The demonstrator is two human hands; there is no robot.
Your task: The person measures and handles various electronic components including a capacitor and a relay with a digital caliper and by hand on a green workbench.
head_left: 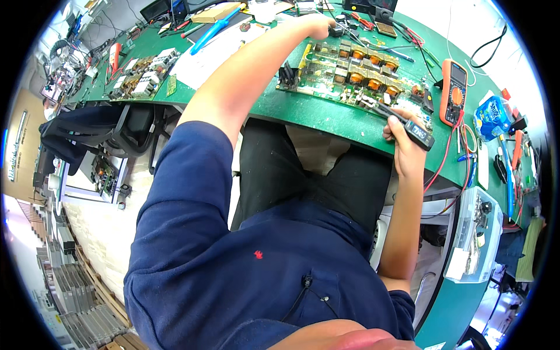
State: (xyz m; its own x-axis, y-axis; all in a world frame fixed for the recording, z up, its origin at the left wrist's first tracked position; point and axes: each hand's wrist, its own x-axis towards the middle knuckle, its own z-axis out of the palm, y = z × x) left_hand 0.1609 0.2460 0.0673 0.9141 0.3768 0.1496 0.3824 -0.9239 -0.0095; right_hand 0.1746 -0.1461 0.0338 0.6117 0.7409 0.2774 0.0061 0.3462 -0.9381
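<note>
My left arm reaches across the green bench; my left hand (pixel 319 28) is curled beside dark tools and cables (pixel 344 32) at the back, its fingers partly hidden, so what it holds is unclear. My right hand (pixel 399 128) grips a black tweezer-like meter (pixel 417 133) with a small display, its tips at components on a large circuit board (pixel 326 81). The board lies flat on the bench, with two rows of copper-wound coils and a black heatsink at its left end. An orange multimeter (pixel 453 90) with red and black leads lies right of the board.
The green bench (pixel 286 116) also holds a second circuit board (pixel 143 76), white paper (pixel 192 70), a blue stick-like tool (pixel 207 38) and a blue packet (pixel 492 118). A clear plastic bin (pixel 475 233) sits at the right. A black chair (pixel 134 128) stands at left.
</note>
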